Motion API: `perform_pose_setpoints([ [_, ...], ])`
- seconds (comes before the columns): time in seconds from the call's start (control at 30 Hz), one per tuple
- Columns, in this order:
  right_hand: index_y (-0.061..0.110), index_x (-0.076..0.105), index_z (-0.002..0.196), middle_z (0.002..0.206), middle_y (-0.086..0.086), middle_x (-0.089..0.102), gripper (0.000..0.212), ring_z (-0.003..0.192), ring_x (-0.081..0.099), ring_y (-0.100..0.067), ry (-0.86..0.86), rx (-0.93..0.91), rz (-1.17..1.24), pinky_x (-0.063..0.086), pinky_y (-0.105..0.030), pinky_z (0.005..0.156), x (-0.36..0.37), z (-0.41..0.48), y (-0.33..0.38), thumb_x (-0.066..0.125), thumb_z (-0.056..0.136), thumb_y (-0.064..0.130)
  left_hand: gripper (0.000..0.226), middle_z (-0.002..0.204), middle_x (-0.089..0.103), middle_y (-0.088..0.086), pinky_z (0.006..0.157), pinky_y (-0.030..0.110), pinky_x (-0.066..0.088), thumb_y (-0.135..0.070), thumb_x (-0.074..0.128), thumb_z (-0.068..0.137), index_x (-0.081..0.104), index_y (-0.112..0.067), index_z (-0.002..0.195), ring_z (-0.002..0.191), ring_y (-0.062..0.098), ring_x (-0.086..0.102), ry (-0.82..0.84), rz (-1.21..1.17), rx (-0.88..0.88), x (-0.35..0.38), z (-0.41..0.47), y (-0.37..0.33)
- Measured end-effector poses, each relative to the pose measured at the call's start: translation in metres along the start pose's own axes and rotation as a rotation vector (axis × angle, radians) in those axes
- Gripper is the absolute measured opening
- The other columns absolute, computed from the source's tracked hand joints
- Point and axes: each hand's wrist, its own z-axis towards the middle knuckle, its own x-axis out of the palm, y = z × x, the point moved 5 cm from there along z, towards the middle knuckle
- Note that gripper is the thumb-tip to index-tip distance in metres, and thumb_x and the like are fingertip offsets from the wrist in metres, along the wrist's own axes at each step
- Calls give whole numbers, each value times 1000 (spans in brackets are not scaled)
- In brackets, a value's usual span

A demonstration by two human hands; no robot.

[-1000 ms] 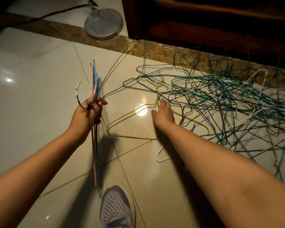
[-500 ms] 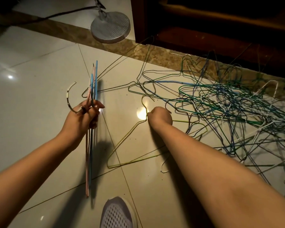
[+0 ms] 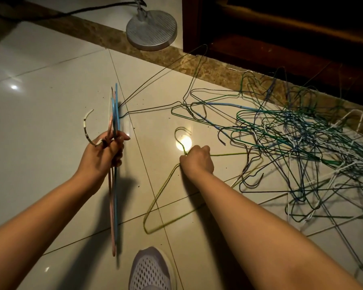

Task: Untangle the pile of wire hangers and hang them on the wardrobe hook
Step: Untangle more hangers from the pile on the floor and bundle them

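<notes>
Right-hand grip (image 3: 197,161) on triangular yellow-green wire hanger (image 3: 161,192)

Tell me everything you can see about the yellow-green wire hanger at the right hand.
The yellow-green wire hanger is thin bent wire, seemingly coated, forming a triangle with an open hook on top. The right hand grips its neck just below the hook. Its near corner sits low by the tiled floor, apart from other wires. Its far shoulder runs into the tangled pile, where its end is lost.
</notes>
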Motion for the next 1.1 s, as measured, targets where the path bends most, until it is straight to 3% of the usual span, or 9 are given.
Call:
perform_pose_setpoints([
  [0.17,8,52,112,118,-11,49,29,97,57,-31,74,-180,-92,36,-29,67,7,-24,22,52,90,26,21,74,44,2,64,30,42,-16,38,98,58,-21,97,67,14,44,-1,-15,-5,3,-2,-2],
  [0.33,9,50,108,101,-12,61,21,83,53,-27,24,-409,102,35,-28,66,-21,-50,61,46,91,20,25,77,45,4,64,28,42,-13,36,99,58,-23,94,69,15,44,-32,18,-18,2,-4,-4],
  [0.5,7,53,114,109,-13,62,24,97,56,-29,-87,-625,183,39,-30,76,-57,-66,80,42,94,15,11,82,52,6,68,28,52,-23,49,95,59,-20,95,74,17,54,60,-67,-48,10,-1,-15],
  [0.7,3,53,125,126,-15,56,40,114,53,-28,-250,-770,237,36,-28,93,-92,-85,71,37,89,7,42,78,66,1,74,30,56,-40,68,60,61,-18,96,76,15,67,231,-198,-34,46,0,-46],
  [0.77,2,48,132,138,-13,46,43,117,52,-26,-286,-736,352,38,-21,96,-98,-92,62,35,91,4,43,85,67,5,76,29,57,-37,70,60,61,-20,99,81,17,67,280,-221,-6,64,-6,-56],
  [0.87,3,51,128,126,5,47,34,103,50,-11,-241,-562,604,34,2,78,-100,-101,42,37,97,4,43,102,66,14,79,32,55,-27,73,66,59,-23,106,94,21,66,315,-238,10,91,-17,-65],
  [0.97,5,59,120,116,-6,53,29,80,47,6,-297,-433,683,36,4,74,-97,-106,19,40,97,8,40,102,65,14,73,24,52,-18,65,72,57,-27,111,95,18,65,306,-233,13,113,-29,-69],
  [1.1,5,60,119,112,-4,52,28,88,50,-1,-375,-363,802,34,5,72,-100,-115,-3,45,96,9,42,95,65,10,69,20,52,-3,61,83,52,-21,120,86,10,67,321,-257,7,134,-40,-74],
])
